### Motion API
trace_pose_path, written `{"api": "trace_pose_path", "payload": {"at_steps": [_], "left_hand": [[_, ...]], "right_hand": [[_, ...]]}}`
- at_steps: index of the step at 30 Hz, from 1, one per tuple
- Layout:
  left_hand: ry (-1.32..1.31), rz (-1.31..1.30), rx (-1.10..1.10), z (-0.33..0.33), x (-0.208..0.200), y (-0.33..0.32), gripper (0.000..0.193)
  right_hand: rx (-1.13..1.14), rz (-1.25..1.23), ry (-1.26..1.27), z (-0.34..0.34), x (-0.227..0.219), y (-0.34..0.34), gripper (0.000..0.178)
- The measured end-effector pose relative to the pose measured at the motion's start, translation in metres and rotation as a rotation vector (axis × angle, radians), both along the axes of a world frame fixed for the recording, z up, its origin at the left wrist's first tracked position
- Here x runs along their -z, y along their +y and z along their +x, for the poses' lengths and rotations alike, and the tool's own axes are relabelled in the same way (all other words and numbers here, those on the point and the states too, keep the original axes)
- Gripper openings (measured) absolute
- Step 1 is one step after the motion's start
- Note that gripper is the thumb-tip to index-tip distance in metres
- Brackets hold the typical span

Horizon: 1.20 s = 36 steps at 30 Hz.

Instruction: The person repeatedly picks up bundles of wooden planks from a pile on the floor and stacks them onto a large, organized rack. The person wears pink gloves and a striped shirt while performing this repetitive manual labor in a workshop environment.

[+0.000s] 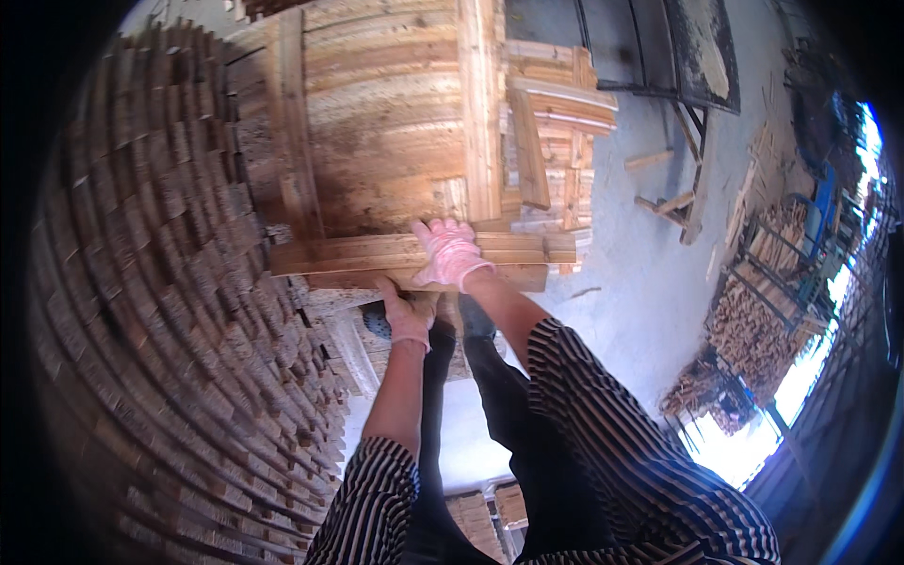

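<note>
Two narrow wooden planks, an upper plank (367,250) and a lower plank (353,281), lie crosswise at the near end of a stack of boards (386,122). My right hand (450,252), in a pink glove, wraps over the upper plank with its fingertips at the far edge. Just nearer and to the left, my left hand (410,315), gloved too, grips the near edge of the planks. Its thumb presses up against the wood, and its other fingers are partly hidden.
Tall rows of stacked lumber (179,282) rise close on the left. A loose short board (529,151) rests on the stack's right side. Further right are a dark metal-framed table (697,56), wood scraps (673,202) on the concrete floor, and a heap of cut timber (753,330).
</note>
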State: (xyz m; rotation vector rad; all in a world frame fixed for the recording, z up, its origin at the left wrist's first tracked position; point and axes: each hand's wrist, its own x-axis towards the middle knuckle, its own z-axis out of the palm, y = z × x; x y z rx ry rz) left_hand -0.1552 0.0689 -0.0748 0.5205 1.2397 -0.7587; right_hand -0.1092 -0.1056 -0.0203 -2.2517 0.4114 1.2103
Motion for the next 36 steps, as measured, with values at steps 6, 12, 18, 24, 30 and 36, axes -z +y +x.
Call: {"api": "trace_pose_path", "payload": {"at_steps": [6,12,18,24,30,36], "left_hand": [[0.001,0.074,-0.019,-0.009,-0.032,-0.005,0.108],[-0.196,0.092,0.133,-0.002,-0.107,0.003,0.116],[-0.282,-0.005,0.099,0.018,-0.193,-0.007,0.092],[-0.415,0.199,0.066,0.048,-0.227,-0.007,0.077],[-0.541,0.299,0.695,0.077,-0.355,-0.059,0.116],[-0.409,-0.045,0.769,0.093,-0.323,-0.044,0.077]], "right_hand": [[0.066,0.062,0.121,-0.03,-0.02,0.029,0.088],[-0.119,0.144,-0.036,-0.022,-0.103,0.007,0.084],[0.457,0.658,0.154,-0.008,-0.167,-0.099,0.084],[1.102,1.706,0.466,-0.079,-0.252,-0.031,0.08],[1.07,0.838,0.054,-0.074,-0.26,-0.007,0.101],[0.811,0.281,0.005,-0.009,-0.3,0.003,0.101]]}}
